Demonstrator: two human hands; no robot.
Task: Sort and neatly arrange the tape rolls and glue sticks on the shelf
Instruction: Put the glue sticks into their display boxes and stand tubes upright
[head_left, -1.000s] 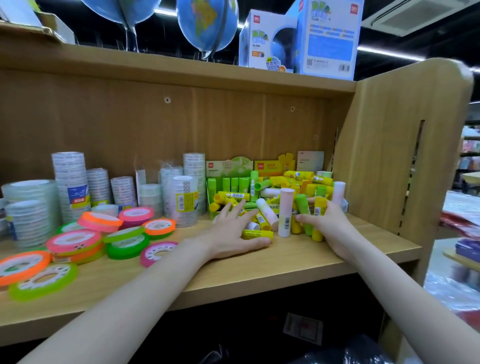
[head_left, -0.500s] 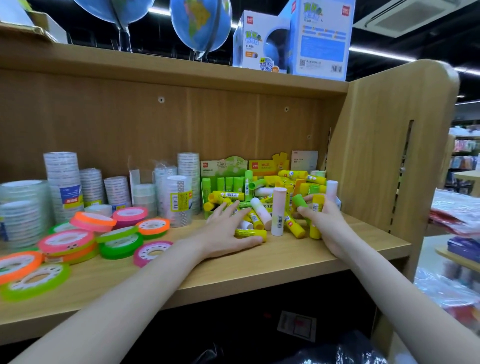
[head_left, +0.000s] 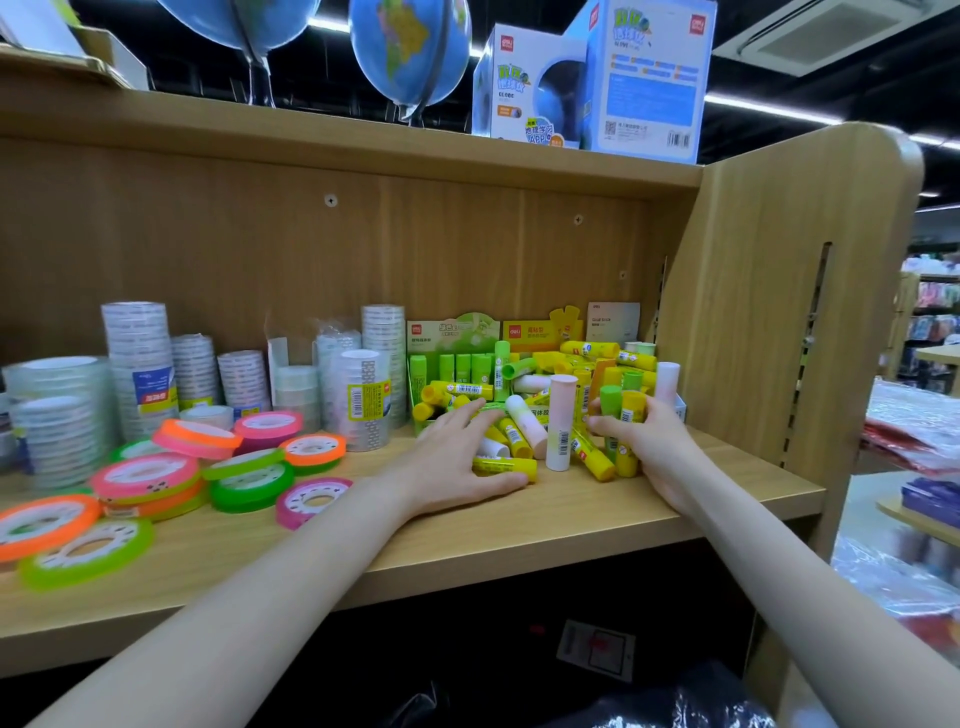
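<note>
On a smooth wooden shelf (head_left: 571, 525), the left hand (head_left: 457, 467) lies flat, fingers spread over glossy cylindrical glue sticks (head_left: 550, 395); the right hand (head_left: 644, 441) grips upright sticks. Flat neon tape rolls (head_left: 249, 467) lie left.

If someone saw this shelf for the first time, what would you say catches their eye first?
Probably the jumbled heap of yellow and green glue sticks at the shelf's right end, with the left hand and right hand on it. Next, the neon tape rolls scattered at front left.
</note>
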